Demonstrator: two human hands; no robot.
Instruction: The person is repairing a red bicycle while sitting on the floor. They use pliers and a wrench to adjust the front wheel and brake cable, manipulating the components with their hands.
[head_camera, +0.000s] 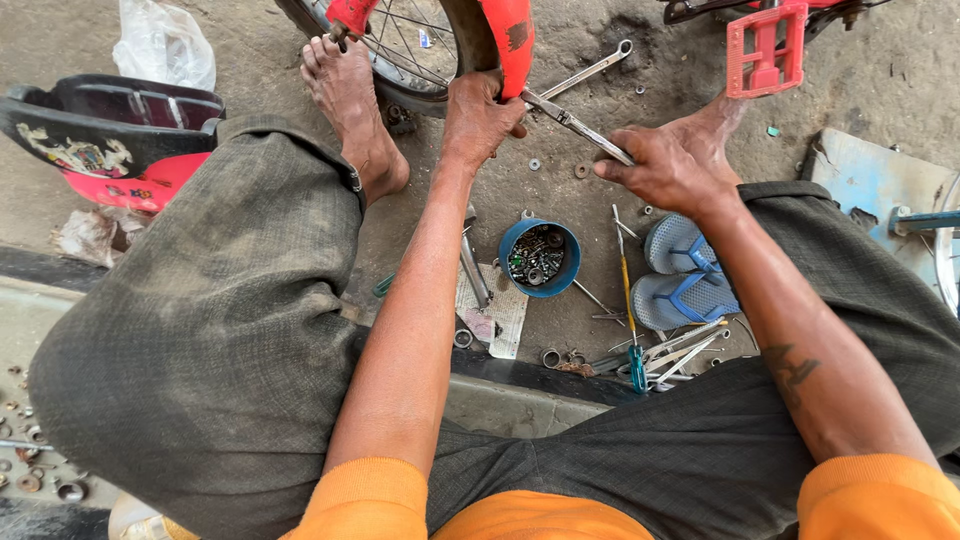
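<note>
Right hand (672, 165) is clenched on the shank of a wrench (572, 122), right of upper centre, its far end at the red mudguard (510, 45). Left hand (478, 115) is wrapped on that mudguard by the wheel (400, 45). The wrench looks stiff, steel, possibly greasy: best gripped low for leverage. A blue tub (515, 245) of nuts sits at centre, sandals (685, 275) to its right.

1. Our left arm stretches straight forward between the knees, the elbow nearly locked.
2. Our left hand (480, 115) is curled shut in a firm grasp, knuckles up, thumb wrapped under.
3. Our right arm comes in from the right, bent at the elbow, forearm angled inward.
4. Our right hand (672, 168) is clenched too, fingers folded in, back of the hand up.
</note>
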